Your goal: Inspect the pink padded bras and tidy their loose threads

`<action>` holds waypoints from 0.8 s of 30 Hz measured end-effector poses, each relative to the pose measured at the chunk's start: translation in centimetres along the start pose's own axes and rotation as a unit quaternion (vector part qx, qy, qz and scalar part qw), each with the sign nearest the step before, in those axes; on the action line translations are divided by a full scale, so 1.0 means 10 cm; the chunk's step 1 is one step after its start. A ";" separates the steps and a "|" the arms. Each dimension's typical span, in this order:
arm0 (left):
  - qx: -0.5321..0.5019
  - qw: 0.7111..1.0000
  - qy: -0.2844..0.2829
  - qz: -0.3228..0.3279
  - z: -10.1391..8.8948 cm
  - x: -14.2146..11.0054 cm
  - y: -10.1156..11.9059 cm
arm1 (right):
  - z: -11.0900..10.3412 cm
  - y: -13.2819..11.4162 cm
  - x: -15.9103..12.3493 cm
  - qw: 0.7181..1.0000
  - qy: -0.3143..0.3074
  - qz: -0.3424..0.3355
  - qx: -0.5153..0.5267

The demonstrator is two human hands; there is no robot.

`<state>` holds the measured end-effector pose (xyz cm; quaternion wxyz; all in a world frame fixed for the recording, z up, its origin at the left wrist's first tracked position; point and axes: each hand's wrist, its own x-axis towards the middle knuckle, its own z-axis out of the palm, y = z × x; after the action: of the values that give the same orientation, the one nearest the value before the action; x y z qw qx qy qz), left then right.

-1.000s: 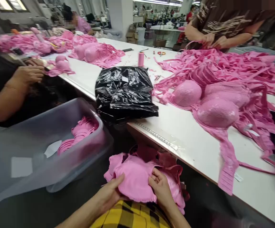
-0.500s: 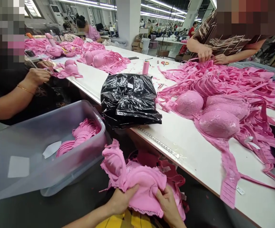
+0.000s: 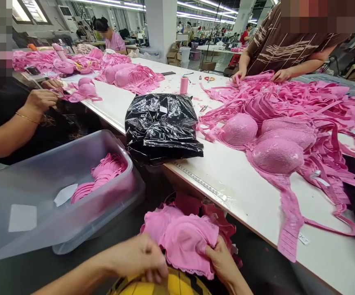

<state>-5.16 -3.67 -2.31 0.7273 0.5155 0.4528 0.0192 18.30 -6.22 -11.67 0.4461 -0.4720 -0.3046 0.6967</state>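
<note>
A pink bra (image 3: 189, 237) lies over my lap, its moulded cup spread towards me. My right hand (image 3: 224, 260) grips its right side, thumb on top of the fabric. To the left of the bra, my left hand (image 3: 143, 256) is raised off the cup with its fingers curled together. Whatever those fingers hold, if anything, is hidden and slightly blurred. More darker pink bra fabric (image 3: 192, 203) hangs behind the bra, under the table edge. Yellow-and-black cloth (image 3: 161, 282) shows below my hands.
Left stands a clear plastic bin (image 3: 82, 151) with stacked pink cups (image 3: 103, 176). A black plastic bag (image 3: 163, 127) sits on the white table (image 3: 226, 172), near a thread spool (image 3: 184, 85) and piled bras (image 3: 275, 155). Co-workers' hands (image 3: 40, 100) work at left and far right.
My left hand has let go of the bra and moved left and towards me. The bra's left cup has dropped flat. The far-right co-worker's hands have moved apart.
</note>
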 end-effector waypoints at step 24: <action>0.123 0.990 0.051 0.046 0.02 0.47 0.46 | 0.17 -0.08 -0.25 0.997 -0.016 0.072 0.015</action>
<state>-0.27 0.68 -1.72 0.6326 0.6201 0.4635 0.0228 17.35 -8.15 -9.35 0.3973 -0.4750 -0.2662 0.7387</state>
